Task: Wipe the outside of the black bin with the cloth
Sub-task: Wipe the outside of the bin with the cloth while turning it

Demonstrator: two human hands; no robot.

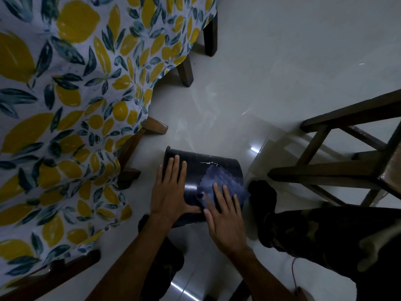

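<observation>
The black bin (208,164) lies on its side on the pale floor, its rim toward the left and its base toward the right. My left hand (170,192) rests flat on the bin's wall near the rim, fingers spread, steadying it. A bluish-grey cloth (221,179) is spread over the right part of the bin's wall. My right hand (223,218) presses flat on the cloth's near edge, fingers pointing away from me. A few pale streaks show on the bin's upper side.
A table with a lemon-print cloth (65,105) hangs at the left, with dark wooden legs (184,70) around it. A dark wooden chair (347,166) stands at the right. My leg in camouflage trousers (314,231) and a dark sock sit just right of the bin.
</observation>
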